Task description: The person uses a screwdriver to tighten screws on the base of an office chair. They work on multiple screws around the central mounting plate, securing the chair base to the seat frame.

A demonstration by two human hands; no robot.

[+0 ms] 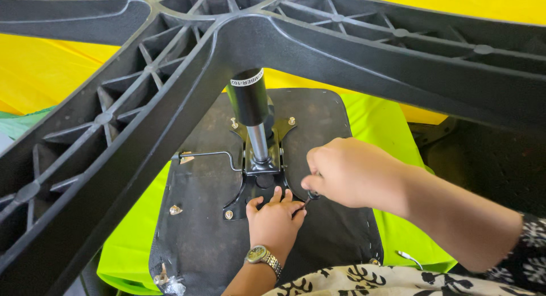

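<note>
Lower centre of the frame: left hand (274, 219), watch on its wrist, lay flat with fingers spread on the black metal mounting plate (263, 185) of an upturned chair seat (199, 239). Just right of it: right hand (347, 172), fingers pinched around a small dark tool (310, 197) beside that plate. Above both: smooth gas cylinder (253, 116) and ribbed black plastic star base (170, 85).

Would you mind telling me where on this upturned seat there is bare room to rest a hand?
The seat underside is bare left of the left hand, below the lever rod, and again right of the mounting plate toward the far edge. It is crowded around the gas cylinder, where both hands work; the right hand grips a small tool. The star base hangs overhead.
</note>
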